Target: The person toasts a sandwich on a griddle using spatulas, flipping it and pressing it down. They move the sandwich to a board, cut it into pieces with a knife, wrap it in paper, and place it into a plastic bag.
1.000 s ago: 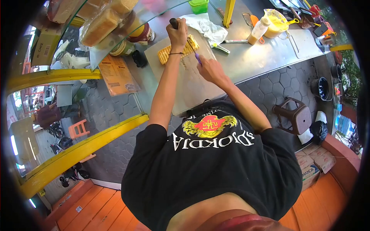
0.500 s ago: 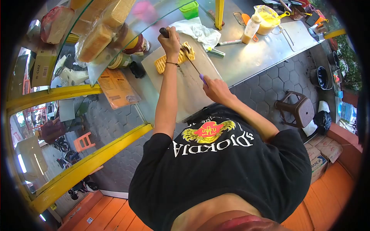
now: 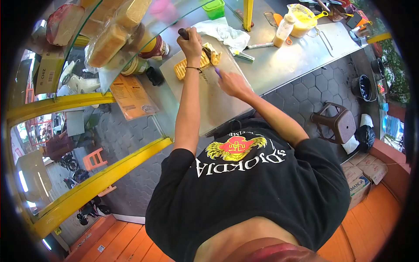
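Note:
My left hand point(image 3: 190, 47) is closed around a tool's dark handle point(image 3: 183, 33); its working end is hidden behind the hand and the bread. Just to the right, my right hand point(image 3: 233, 83) grips a knife by its purple handle point(image 3: 218, 71), the tip end at the bread. The grilled, golden bread point(image 3: 182, 69) with ridged marks lies on a pale cutting board point(image 3: 220, 102). Its right end piece point(image 3: 214, 54) sits tilted, with dark filling showing beside my left hand.
Crumpled white paper point(image 3: 224, 34) lies beyond the board. A sauce bottle point(image 3: 284, 30) and a jug of yellow spread point(image 3: 302, 22) stand to the right. Bagged loaves point(image 3: 109, 47) are behind glass at left, above a menu sheet point(image 3: 131, 98). A brown stool point(image 3: 336, 122) stands right.
My right hand has moved up and left, bringing the purple handle close to the bread. The bread's right end piece has tipped away, showing filling. My left hand has shifted slightly left.

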